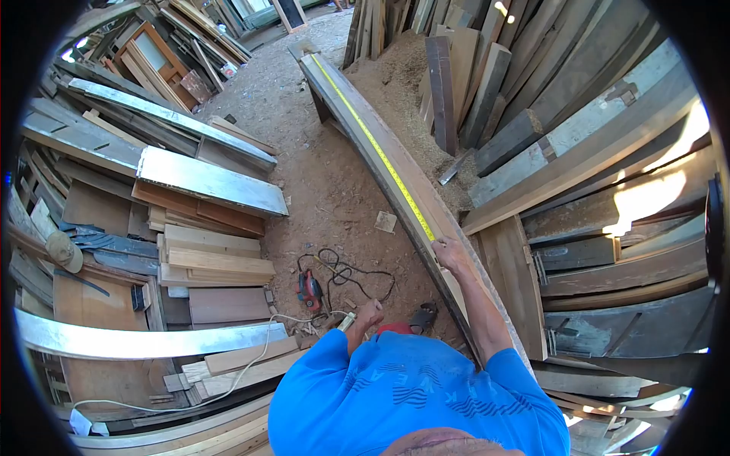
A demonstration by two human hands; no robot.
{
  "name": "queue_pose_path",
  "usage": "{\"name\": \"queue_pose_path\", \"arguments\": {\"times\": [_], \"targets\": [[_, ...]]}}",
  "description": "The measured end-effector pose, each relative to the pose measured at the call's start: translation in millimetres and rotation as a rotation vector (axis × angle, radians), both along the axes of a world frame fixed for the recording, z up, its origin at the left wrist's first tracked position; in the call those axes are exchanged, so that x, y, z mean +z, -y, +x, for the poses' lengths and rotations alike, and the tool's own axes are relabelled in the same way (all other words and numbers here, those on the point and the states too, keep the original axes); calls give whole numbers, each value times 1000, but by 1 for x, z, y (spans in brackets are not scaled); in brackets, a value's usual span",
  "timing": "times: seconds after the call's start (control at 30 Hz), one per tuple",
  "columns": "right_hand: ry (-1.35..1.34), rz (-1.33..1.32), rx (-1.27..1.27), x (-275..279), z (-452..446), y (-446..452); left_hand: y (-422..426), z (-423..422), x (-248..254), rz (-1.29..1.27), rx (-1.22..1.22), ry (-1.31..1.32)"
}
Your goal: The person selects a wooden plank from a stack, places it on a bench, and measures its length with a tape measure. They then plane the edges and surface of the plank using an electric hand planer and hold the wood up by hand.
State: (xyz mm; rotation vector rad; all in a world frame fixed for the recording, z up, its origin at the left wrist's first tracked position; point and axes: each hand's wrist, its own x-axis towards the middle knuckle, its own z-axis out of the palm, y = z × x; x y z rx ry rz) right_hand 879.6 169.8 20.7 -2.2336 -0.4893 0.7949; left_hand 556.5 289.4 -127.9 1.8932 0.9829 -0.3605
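Observation:
A yellow tape measure (380, 152) lies stretched along a long wooden plank (411, 163), which runs from the far end of the yard down to my right side. At the tape's near end, my right hand (450, 254) is closed on it against the plank. My left hand (370, 313) is curled in front of my body, above the ground; whatever it may hold is hidden. Just beside that wrist is a pale strip-like object (346, 321). Ahead and to the left, a red power tool (309, 289) rests on the dirt with its dark cord (357, 277) looped around it.
Stacked boards (217, 262) and a whitish plank (213, 180) fill the left side. Upright and slanted timbers (532, 91) lean along the right. A pale cable (251, 365) trails across the left stacks. Sawdust and scraps cover the ground.

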Motion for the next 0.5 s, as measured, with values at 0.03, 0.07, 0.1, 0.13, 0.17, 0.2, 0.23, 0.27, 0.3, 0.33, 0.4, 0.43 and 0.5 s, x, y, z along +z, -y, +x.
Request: {"name": "queue_pose_path", "arguments": {"times": [0.03, 0.07, 0.1, 0.13, 0.17, 0.2, 0.23, 0.27, 0.3, 0.33, 0.4, 0.43, 0.5], "targets": [[10, -3, -4, -4, 1, 0, 6, -1, 0, 17, -21, 0], [18, -7, -6, -8, 1, 0, 11, -2, 0, 33, -40, 0], [29, -11, -6, -6, 2, -1, 18, -2, 2, 53, -13, 32], [55, -16, 21, -5, 3, -5, 25, -3, 5, 72, 11, 62], [81, -21, 45, -4, 5, -12, 29, -5, 9, 92, 31, 90], [105, -30, 69, 0, 4, -16, 29, -8, 12, 27, 0, 103], [46, -58, 50, 4, 1, -14, 29, -14, 16, -42, -30, 113], [-6, -80, 32, 10, 2, -15, 26, -14, 19, -106, -58, 130], [-52, -99, 15, 17, 4, -18, 27, -11, 18, -65, -44, 134], [-20, -104, 13, 16, 3, -17, 29, -13, 1, -24, -28, 137], [38, -123, 15, -2, -3, -6, 26, -12, -6, -25, 4, 86], [62, -115, 22, -5, -6, -3, 21, -9, -4, -70, 19, 31], [114, -97, 37, -9, -9, 2, 20, -10, -3, -98, 25, -36]]}}
